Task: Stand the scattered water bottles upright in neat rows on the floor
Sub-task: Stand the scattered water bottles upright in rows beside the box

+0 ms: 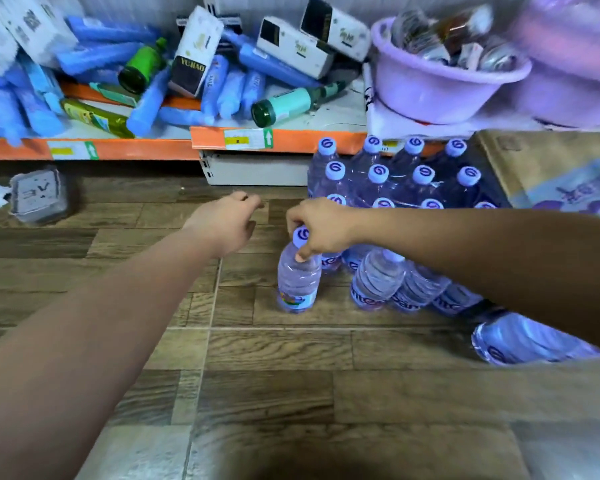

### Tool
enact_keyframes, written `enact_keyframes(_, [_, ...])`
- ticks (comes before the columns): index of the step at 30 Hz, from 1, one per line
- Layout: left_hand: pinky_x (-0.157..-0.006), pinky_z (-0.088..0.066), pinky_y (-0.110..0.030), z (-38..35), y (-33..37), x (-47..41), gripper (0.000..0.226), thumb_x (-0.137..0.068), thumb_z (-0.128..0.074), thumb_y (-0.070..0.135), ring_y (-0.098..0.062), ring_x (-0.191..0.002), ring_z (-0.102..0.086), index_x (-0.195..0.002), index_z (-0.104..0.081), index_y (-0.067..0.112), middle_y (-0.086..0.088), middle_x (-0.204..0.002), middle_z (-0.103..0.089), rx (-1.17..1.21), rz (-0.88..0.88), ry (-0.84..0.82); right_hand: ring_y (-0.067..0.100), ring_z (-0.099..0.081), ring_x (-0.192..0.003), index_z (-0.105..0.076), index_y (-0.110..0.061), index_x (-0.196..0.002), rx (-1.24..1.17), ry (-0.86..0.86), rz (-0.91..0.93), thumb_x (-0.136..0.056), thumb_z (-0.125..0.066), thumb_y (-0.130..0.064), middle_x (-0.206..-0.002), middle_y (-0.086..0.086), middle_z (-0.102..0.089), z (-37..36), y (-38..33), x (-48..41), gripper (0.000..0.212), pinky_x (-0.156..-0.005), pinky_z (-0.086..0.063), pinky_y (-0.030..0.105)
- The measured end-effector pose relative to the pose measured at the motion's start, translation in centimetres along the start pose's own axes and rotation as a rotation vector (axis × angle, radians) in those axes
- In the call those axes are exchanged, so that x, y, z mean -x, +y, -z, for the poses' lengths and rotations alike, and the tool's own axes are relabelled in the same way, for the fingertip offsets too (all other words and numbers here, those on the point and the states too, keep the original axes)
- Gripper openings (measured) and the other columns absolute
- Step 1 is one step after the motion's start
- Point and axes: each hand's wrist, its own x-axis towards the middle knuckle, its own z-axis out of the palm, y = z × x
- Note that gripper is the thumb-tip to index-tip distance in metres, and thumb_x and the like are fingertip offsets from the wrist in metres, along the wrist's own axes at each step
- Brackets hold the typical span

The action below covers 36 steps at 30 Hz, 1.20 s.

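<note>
The right hand [321, 226] pinches the bottle [298, 282] at its neck, thumb and fingertips closed just under the cap [301, 234]. The bottle stands upright on the floor [257, 375] at the centre of the frame, just left of the rows [395, 178] that fill the centre right. The left hand [226, 221] hovers to the left of the bottle with fingers loosely curled, holding nothing and touching nothing.

The grip is high and narrow, so the main risk is a topple. If the hand lets go with a sideways drag, or before the base sits flat, the bottle can rock over. It stands apart from the front row rather than flush with it. If it is left there, the line would look ragged; if it is pushed in by the cap alone, the top would lead, the base would lag and it could tip.

The right forearm passes low over the front-row bottles, which look slightly tilted in this wide view. A careless pull back could brush their tops and knock several down like dominoes.

A lying bottle [520, 341] rests at the lower right, partly under that forearm. A nudge could roll it into the standing ones. Reaching for it across the rows carries the same risk of a knock.
</note>
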Motion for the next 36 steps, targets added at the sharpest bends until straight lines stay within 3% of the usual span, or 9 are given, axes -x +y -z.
enact_keyframes(5, [-0.098,-0.046,-0.04,0.3,2.6,-0.6,0.045,-0.092,-0.05,0.025,-0.03,-0.118,-0.054,-0.136,-0.043,0.017,-0.01,-0.135,-0.048,-0.012,-0.087,-0.079,0.019,-0.046,-0.083,-0.048,-0.013,-0.084,-0.012,0.01,-0.042,-0.074,-0.075,-0.017,-0.089,0.003,-0.05,-0.3,2.3,2.7,0.03,-0.069,-0.038,0.029])
enact_keyframes(11, [-0.097,-0.047,-0.041,-0.1,4.4,-1.0,0.048,-0.092,-0.05,0.029,-0.031,-0.116,-0.055,-0.136,-0.042,0.013,-0.012,-0.132,-0.051,-0.036,-0.118,-0.14,0.02,-0.042,-0.089,-0.042,-0.015,-0.09,0.016,0.022,-0.07,-0.077,-0.075,-0.02,-0.096,0.004,-0.044,-0.6,3.3,3.9,0.036,-0.072,-0.038,0.03])
enact_keyframes(14, [-0.098,-0.046,-0.04,-0.3,5.0,-1.2,0.047,-0.092,-0.051,0.028,-0.029,-0.116,-0.056,-0.137,-0.042,0.015,-0.011,-0.133,-0.051,0.011,-0.124,-0.141,0.02,-0.04,-0.09,-0.05,-0.01,-0.102,0.036,0.029,-0.069,-0.078,-0.075,-0.025,-0.098,0.005,-0.038,-0.9,3.0,3.9,0.037,-0.073,-0.039,0.03])
enact_keyframes(21, [-0.101,-0.043,-0.041,-1.1,6.2,-1.9,0.043,-0.095,-0.049,0.024,-0.033,-0.122,-0.051,-0.136,-0.042,0.015,-0.014,-0.133,-0.052,0.179,-0.143,-0.081,0.021,-0.042,-0.091,-0.053,0.0,-0.107,-0.003,0.104,-0.087,-0.079,-0.071,-0.025,-0.1,0.01,-0.046,-1.2,3.4,4.5,0.042,-0.083,-0.044,0.036])
enact_keyframes(31, [-0.099,-0.043,-0.041,-2.0,5.8,-2.4,0.043,-0.095,-0.044,0.016,-0.036,-0.118,-0.052,-0.138,-0.039,0.016,-0.015,-0.129,-0.053,0.204,-0.131,-0.101,0.026,-0.053,-0.091,-0.049,-0.006,-0.113,-0.093,0.14,-0.107,-0.08,-0.07,-0.025,-0.106,0.006,-0.041,-2.3,2.6,4.6,0.043,-0.081,-0.049,0.038])
enact_keyframes(34, [-0.097,-0.043,-0.04,-2.0,5.8,-2.7,0.041,-0.095,-0.044,0.015,-0.036,-0.115,-0.053,-0.136,-0.041,0.014,-0.016,-0.125,-0.055,0.261,-0.123,-0.066,0.021,-0.045,-0.087,-0.048,-0.007,-0.119,-0.034,0.114,-0.058,-0.083,-0.068,-0.026,-0.115,0.01,-0.046,-2.1,2.4,4.2,0.046,-0.073,-0.041,0.03])
enact_keyframes(36, [-0.092,-0.045,-0.037,-2.0,6.0,-2.8,0.04,-0.095,-0.045,0.013,-0.035,-0.111,-0.056,-0.135,-0.043,0.013,-0.017,-0.122,-0.06,0.317,-0.115,-0.03,0.019,-0.042,-0.086,-0.048,-0.006,-0.121,-0.032,0.132,-0.051,-0.083,-0.066,-0.022,-0.109,0.009,-0.043,-1.9,2.5,3.9,0.045,-0.071,-0.037,0.028])
